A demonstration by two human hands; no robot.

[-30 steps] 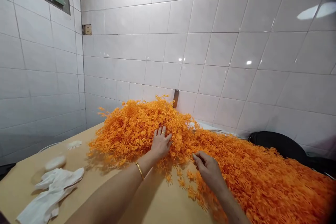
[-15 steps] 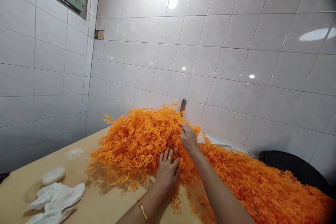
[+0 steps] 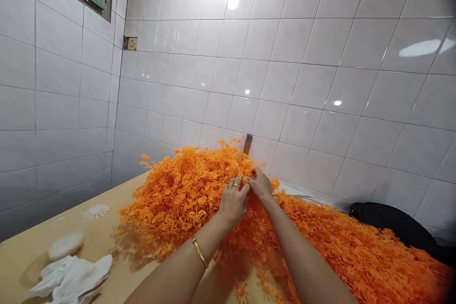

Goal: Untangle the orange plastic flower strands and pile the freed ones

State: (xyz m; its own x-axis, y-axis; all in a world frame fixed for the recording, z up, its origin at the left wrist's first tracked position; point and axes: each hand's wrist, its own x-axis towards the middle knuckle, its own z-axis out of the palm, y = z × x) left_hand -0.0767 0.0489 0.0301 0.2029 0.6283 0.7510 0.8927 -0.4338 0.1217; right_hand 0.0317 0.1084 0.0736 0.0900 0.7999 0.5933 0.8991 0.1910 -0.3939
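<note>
Orange plastic flower strands (image 3: 185,199) heaped against a tiled wall (image 3: 228,57), spreading right across a tan tabletop (image 3: 89,237), left hand (image 3: 233,204) and right hand (image 3: 261,185) meeting mid-heap, fingers pinched narrow on strands, white cloth (image 3: 71,278) well apart leftward

Orange plastic sprigs (image 3: 185,199): matt, rough, knobbly heap. White ceramic wall tiles (image 3: 285,57): smooth, glossy. Tan tabletop (image 3: 99,230): smooth, matt, material unclear. White cloth (image 3: 73,278): soft, matt. Gold-coloured metal bangle (image 3: 200,252): polished, shiny.
</note>
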